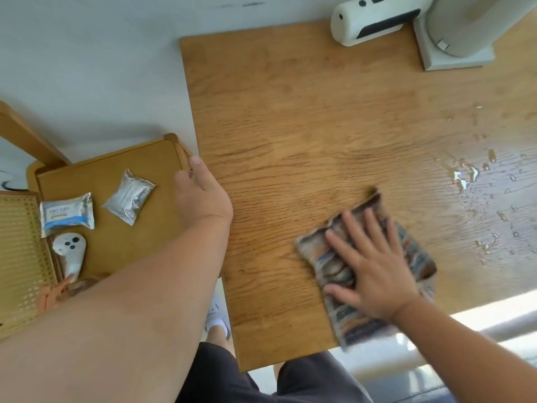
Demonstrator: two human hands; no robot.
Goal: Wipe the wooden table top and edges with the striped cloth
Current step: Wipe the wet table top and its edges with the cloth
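Two hands work apart over the wooden table (290, 117), which fills most of the view, its near-right stretch beaded with spilled water (466, 177). Beside it stands a smaller side table (116, 251), where the left hand (200, 196) rests at the meeting edges, fingers loosely curled and holding nothing. The right hand (374, 266) presses flat, fingers spread, on the striped cloth (334, 257), which lies near the front edge with its long axis running away from the person. Wet patches sit just right of the cloth, nearer that hand, so a rightward sweep looks the likely next stroke.
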